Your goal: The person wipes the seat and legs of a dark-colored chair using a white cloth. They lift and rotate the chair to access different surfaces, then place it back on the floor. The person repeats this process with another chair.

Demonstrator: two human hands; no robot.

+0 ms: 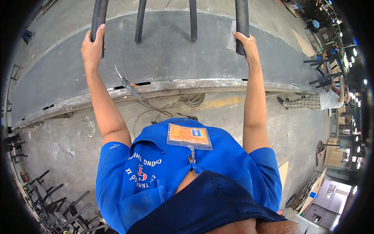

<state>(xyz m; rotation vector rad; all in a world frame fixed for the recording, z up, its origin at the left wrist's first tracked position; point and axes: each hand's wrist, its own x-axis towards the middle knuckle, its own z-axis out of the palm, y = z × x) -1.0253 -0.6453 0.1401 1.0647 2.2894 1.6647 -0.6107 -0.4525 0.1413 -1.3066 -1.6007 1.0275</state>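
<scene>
My left hand (92, 50) is closed around a thick black leg (100, 13), its thumb lying along the side. On the other side my right hand (250, 45) grips a matching black leg (242, 17) near its lower end. Between them stand two thinner black legs (140, 21), their ends close to the grey tabletop (167, 58). All the legs run out past the upper edge, so whatever they join is hidden. A thin pale sheet (231, 41) shows beside the right leg, by my right fingers; I cannot tell whether I hold it.
An air blow gun (132, 90) with a thin curved nozzle hangs at the table's near edge, its coiled hose (193, 100) below. Black chair frames (64, 210) crowd the lower left. At the right a person (331, 99) stands by more black frames (327, 68).
</scene>
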